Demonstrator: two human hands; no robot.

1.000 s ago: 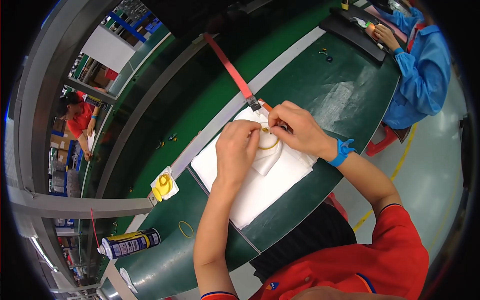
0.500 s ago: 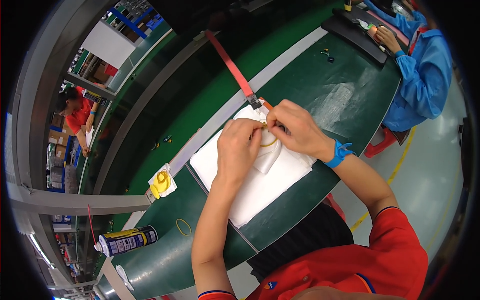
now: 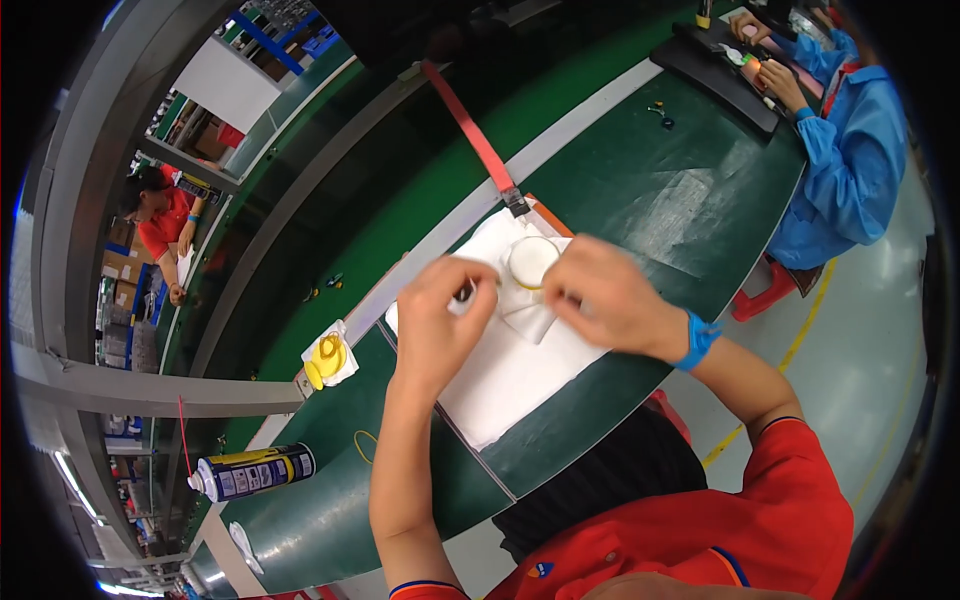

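Observation:
A round white piece (image 3: 533, 261) with a yellow band along its rim sits on a stack of white cloth (image 3: 497, 385). Just below it lies a white tube-like piece (image 3: 530, 323). My left hand (image 3: 440, 322) is to the left of the round piece, apart from it, thumb and fingertips drawn together; anything between them is too small to make out. Close by the right rim is my right hand (image 3: 612, 300), slightly blurred, its fingers curled into a pinch. Whether it touches the rim or holds something, I cannot tell.
Yellow rings (image 3: 328, 358) lie on a white scrap at the left, with a single yellow ring (image 3: 365, 446) nearer me. A spray can (image 3: 255, 472) lies by the metal post. A red strap (image 3: 468, 130) crosses the bench's far edge. A co-worker in blue (image 3: 845, 160) works at the right.
My hands have moved apart from above the round piece, left hand to the left and right hand to the right and down. The round piece now shows between them.

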